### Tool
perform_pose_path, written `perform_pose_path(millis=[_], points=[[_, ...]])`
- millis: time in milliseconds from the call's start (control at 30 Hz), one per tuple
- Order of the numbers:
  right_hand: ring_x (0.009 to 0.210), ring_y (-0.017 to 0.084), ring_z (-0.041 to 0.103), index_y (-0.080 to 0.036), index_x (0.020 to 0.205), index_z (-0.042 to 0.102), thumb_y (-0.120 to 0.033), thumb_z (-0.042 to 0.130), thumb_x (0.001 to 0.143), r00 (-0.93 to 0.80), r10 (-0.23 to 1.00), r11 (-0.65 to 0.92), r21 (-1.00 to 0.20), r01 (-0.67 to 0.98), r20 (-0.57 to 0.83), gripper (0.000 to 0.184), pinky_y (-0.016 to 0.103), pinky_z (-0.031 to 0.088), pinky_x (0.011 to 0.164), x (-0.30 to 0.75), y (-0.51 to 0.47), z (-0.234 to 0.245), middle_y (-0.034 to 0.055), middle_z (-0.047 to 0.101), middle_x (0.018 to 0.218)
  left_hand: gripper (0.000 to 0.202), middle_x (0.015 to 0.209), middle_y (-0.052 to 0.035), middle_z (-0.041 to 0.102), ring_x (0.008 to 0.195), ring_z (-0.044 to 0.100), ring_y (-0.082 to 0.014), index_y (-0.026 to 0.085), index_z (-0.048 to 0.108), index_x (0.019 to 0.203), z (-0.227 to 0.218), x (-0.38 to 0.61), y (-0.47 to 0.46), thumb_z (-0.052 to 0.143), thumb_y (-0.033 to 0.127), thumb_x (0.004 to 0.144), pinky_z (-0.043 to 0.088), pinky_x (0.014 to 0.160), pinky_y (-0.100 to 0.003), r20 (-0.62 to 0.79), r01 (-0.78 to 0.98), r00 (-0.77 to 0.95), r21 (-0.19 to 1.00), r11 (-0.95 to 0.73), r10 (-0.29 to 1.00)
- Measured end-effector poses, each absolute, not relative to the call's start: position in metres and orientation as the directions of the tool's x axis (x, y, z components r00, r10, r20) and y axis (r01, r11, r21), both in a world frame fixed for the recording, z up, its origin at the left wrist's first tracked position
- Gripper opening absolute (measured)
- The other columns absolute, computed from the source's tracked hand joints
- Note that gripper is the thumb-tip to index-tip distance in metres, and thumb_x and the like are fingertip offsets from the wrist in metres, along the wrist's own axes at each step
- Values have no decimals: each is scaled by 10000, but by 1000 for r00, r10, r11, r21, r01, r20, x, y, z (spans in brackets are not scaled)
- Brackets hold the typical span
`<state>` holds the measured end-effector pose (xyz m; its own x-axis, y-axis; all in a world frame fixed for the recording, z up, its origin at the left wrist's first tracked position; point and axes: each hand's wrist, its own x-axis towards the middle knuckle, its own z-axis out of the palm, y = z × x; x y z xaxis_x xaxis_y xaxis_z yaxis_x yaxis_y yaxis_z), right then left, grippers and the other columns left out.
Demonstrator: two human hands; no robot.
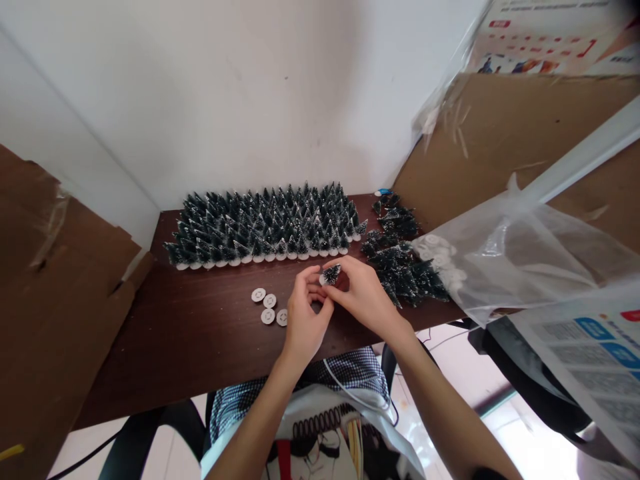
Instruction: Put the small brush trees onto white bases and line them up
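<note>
A seated person holds a snow-flecked bottle-brush tree (332, 273) just above the near part of a dark wood surface (200, 333), between the two hands. The right hand (365, 291) pinches the little tree between thumb and forefinger; the left hand (307, 317) curls its fingers beside the tree's white foot, though whether they press on it cannot be told. Along the far side, a dense block of finished-looking trees (265, 230) stands in close rows, white round bases showing along the near and right edges. By that count the work appears well advanced, though not complete: at right, a heap of loose trees (407, 270) lies on its side, with no bases to be made out, and four loose white discs (259, 295) sit on the surface to the left of the hands. Just right of the heap, a clear plastic bag (525, 243) lies beside a cluster of white pieces (440, 259), probably more bases; how many are inside the film is unclear. A cardboard box (60, 287) flanks the scene at left and a larger carton (525, 123) at right, the contents of both out of sight.
</note>
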<state>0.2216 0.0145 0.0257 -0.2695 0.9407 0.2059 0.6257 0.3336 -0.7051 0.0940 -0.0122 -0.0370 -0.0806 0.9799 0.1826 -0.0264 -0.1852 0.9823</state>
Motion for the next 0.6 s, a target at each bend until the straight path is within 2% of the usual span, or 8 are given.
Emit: perform_pose_path(millis=[167, 333, 500, 600], points=[[813, 166, 623, -170, 1045, 680, -80, 664, 800, -290, 933, 356, -664, 657, 213, 262, 293, 476, 749, 222, 15, 25, 59, 705, 1010, 500, 1088, -65, 638, 821, 639, -129, 204, 490, 1263, -37, 94, -12, 631, 137, 787, 534, 777, -284, 186, -22, -77, 982, -188, 980], [774, 173, 633, -182, 1031, 693, -137, 672, 805, -293, 931, 364, -633, 683, 219, 232, 293, 466, 724, 225, 15, 31, 47, 721, 922, 524, 1077, -52, 639, 808, 636, -127, 221, 481, 1271, -38, 93, -13, 650, 144, 781, 538, 778, -289, 201, -21, -64, 979, -203, 978], [695, 177, 648, -182, 989, 719, -235, 706, 801, -169, 945, 318, -657, 684, 281, 195, 311, 492, 690, 251, 28, 55, 39, 734, 837, 512, 1106, -55, 627, 810, 619, -122, 231, 482, 1269, -39, 93, -14, 639, 130, 792, 535, 783, -296, 202, 2, -65, 979, -203, 977], [704, 201, 671, -171, 1009, 727, -336, 756, 774, -85, 949, 283, -703, 652, 303, 289, 322, 514, 653, 282, 47, 78, 63, 747, 838, 492, 1108, -60, 622, 798, 608, -119, 223, 479, 1259, -38, 93, -14, 625, 127, 799, 531, 773, -295, 197, 13, -62, 980, -196, 979]])
